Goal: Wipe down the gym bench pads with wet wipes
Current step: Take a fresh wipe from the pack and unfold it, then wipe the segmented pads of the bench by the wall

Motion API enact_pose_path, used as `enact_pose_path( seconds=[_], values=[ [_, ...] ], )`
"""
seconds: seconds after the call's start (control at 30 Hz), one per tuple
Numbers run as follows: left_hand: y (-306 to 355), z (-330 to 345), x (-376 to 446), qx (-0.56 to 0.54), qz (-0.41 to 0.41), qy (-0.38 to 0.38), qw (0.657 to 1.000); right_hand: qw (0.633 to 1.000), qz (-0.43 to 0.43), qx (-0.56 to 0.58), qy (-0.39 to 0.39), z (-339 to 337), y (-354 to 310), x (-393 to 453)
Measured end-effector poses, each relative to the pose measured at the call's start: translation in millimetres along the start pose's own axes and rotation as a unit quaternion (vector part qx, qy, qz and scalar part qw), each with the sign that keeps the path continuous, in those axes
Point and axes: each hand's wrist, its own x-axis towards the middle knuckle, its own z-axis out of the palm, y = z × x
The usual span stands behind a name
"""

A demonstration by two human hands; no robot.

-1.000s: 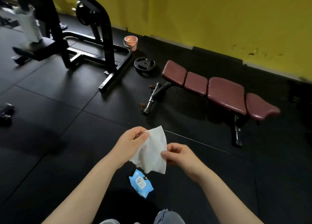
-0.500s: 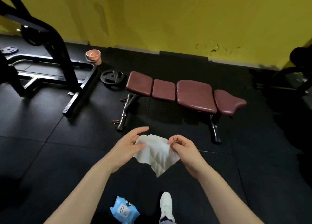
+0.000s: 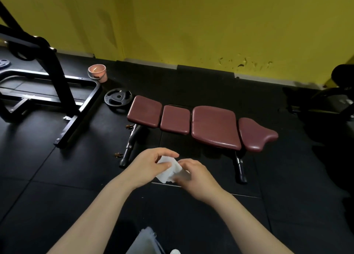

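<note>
Fingers [image 3: 164,164] of both hands pinch the wipe [image 3: 168,172]; the bench [image 3: 213,127] lies ahead, long axis left-right, right hand [image 3: 193,175] slightly nearer.

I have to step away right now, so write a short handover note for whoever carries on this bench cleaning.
Left hand and right hand both pinch the white wet wipe, bunched between them in front of the bench, not touching it.
The bench stands ahead on the floor with four maroon pads in a row.
Done: one wipe out and in hand.
Left: wipe all four pads; none touched yet.
</note>
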Motion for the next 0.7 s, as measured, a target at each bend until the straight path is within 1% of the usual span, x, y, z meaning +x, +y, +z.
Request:
enact_pose_path(
  seconds=[0.07,0.13,0.17,0.23,0.3,0.33,0.37,0.4,0.43,0.5,0.53,0.57,0.63,0.7],
  values=[
    [-5.0,-8.0,20.2,0.057,0.014,0.019,0.998,0.999,0.025,0.040,0.008,-2.8,1.6,20.6],
    [-16.0,-18.0,41.9,0.102,0.025,0.051,0.993,0.994,0.051,0.095,-0.012,-7.7,2.4,41.8],
    [-23.5,-23.4,53.3,0.107,0.023,0.073,0.991,0.990,0.063,0.126,-0.027,-11.4,1.7,52.7],
    [-42.1,-34.1,76.4,0.091,-0.003,0.117,0.989,0.977,0.075,0.194,-0.051,-17.5,-1.5,76.4],
    [-56.8,-46.1,97.6,0.062,-0.037,0.137,0.988,0.959,0.092,0.265,-0.047,-22.2,-5.8,101.7],
    [-62.2,-52.7,107.0,0.043,-0.039,0.140,0.988,0.946,0.102,0.304,-0.042,-23.6,-8.4,114.8],
    [-65.8,-60.5,115.9,0.023,-0.027,0.136,0.990,0.935,0.111,0.334,-0.037,-24.4,-10.1,129.3],
    [-68.6,-69.1,124.5,0.005,-0.012,0.115,0.993,0.926,0.120,0.356,-0.034,-26.0,-13.5,143.3],
    [-70.5,-78.1,131.7,-0.007,0.002,0.075,0.997,0.923,0.127,0.361,-0.035,-26.7,-15.5,156.8],
    [-74.6,-96.5,145.9,-0.016,0.013,-0.022,1.000,0.933,0.127,0.335,-0.034,-27.8,-21.2,182.5],
    [-78.0,-105.4,153.9,-0.012,0.008,-0.053,0.998,0.942,0.120,0.311,-0.028,-28.4,-24.1,194.7],
    [-81.1,-114.1,162.0,-0.004,-0.002,-0.067,0.998,0.950,0.112,0.291,-0.015,-28.4,-27.2,206.6],
    [-85.7,-129.9,179.2,0.018,-0.017,-0.065,0.998,0.956,0.110,0.273,0.026,-29.7,-35.0,229.4],
    [-88.1,-141.7,193.4,0.029,-0.012,-0.068,0.997,0.963,0.110,0.239,0.057,-30.4,-41.9,249.5]
  ],
)
